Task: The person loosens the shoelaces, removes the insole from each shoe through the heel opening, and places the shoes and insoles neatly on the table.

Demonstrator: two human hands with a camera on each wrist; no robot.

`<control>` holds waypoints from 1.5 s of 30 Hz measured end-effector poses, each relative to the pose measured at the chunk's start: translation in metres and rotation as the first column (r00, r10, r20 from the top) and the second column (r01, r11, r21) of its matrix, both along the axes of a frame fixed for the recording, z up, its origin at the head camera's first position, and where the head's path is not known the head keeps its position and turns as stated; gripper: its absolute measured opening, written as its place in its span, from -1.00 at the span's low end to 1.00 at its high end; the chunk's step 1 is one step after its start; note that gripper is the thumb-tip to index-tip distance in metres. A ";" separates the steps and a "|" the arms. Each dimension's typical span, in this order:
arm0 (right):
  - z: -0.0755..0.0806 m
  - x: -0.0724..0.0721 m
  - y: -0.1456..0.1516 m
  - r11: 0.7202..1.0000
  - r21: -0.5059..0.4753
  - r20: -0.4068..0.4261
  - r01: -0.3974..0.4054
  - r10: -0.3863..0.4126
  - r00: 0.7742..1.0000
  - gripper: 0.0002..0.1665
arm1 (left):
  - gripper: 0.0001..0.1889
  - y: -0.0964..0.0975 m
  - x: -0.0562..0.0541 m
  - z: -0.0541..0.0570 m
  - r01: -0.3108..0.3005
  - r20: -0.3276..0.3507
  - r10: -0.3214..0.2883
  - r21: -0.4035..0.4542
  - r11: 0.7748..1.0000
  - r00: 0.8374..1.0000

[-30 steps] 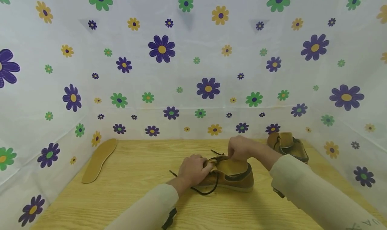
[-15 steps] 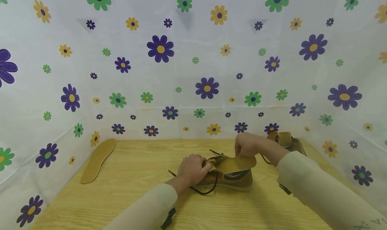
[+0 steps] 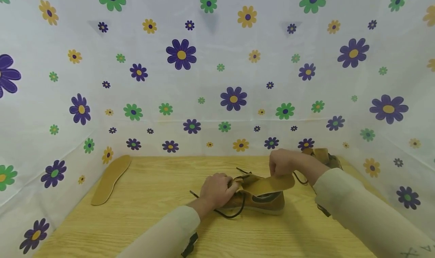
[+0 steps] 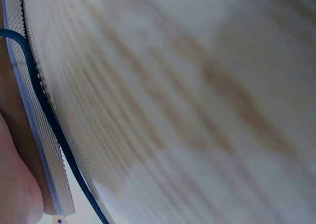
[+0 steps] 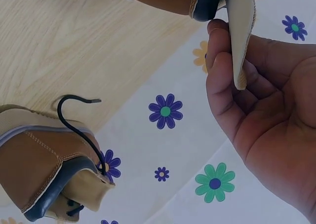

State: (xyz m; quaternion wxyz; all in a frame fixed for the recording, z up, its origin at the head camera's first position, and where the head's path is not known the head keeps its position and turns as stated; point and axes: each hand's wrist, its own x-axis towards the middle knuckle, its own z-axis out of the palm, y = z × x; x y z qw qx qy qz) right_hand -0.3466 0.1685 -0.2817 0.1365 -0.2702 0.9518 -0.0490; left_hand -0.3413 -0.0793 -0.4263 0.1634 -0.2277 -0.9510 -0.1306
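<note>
A brown shoe [image 3: 272,204] with a dark collar and black lace lies on the table, toe to the left. My left hand [image 3: 216,191] grips its front part, thumb at the tongue. In the left wrist view only part of that hand [image 4: 17,179] shows beside the pale sole [image 4: 47,135]. Between thumb and fingers my right hand [image 3: 283,163] pinches a tan insole [image 3: 276,184]; its heel end sticks up out of the shoe opening, while the front end is hidden inside. The right wrist view shows the insole [image 5: 240,41] edge-on in that hand [image 5: 276,100].
Behind my right forearm stands a second brown shoe [image 3: 321,156], also seen in the right wrist view with its lace [image 5: 74,125] loose. Another tan insole [image 3: 112,180] lies at the table's left edge. Flower-patterned white sheeting [image 3: 210,77] closes off the back and sides.
My right hand has moved right, drawing the insole partly up out of the shoe, its heel end now past the shoe's heel. The left hand stays on the shoe.
</note>
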 end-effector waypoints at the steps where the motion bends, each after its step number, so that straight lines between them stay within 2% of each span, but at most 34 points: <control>1: 0.001 0.000 0.001 1.000 0.003 0.000 0.002 -0.002 1.000 -0.83 | -0.48 0.000 0.000 0.000 0.000 -0.003 0.000 -0.002 1.000 1.000; 9: 0.007 0.002 0.007 0.999 0.047 -0.005 0.015 -0.015 1.000 -0.79 | -0.44 0.000 0.003 0.001 0.003 -0.013 -0.003 -0.022 1.000 1.000; 16: 0.016 0.003 0.010 0.990 0.106 0.019 0.092 -0.094 0.995 -0.81 | -0.43 0.001 0.002 -0.002 0.009 -0.018 -0.010 -0.015 1.000 1.000; 20: 0.020 0.003 0.014 0.988 0.126 0.017 0.087 -0.089 0.996 -0.81 | -0.43 0.001 0.002 -0.003 0.009 -0.019 -0.009 -0.012 1.000 1.000; 27: 0.030 0.005 0.021 0.991 0.119 0.027 0.062 -0.066 0.997 -0.79 | -0.42 0.000 0.001 -0.005 0.016 -0.028 -0.016 -0.007 1.000 0.999; 36: 0.039 0.011 0.025 0.988 0.106 0.034 0.115 -0.119 0.992 -0.81 | -0.42 0.000 0.001 -0.005 0.017 -0.028 -0.017 -0.001 1.000 0.999; 42: 0.048 0.012 0.033 0.990 0.108 0.016 0.094 -0.096 0.995 -0.81 | -0.40 0.001 0.002 -0.004 0.006 -0.014 -0.006 -0.007 1.000 1.000; 45: 0.051 0.013 0.037 0.988 0.100 0.018 0.117 -0.120 0.993 -0.82 | -0.40 0.000 0.002 -0.003 0.001 -0.006 -0.001 -0.009 1.000 1.000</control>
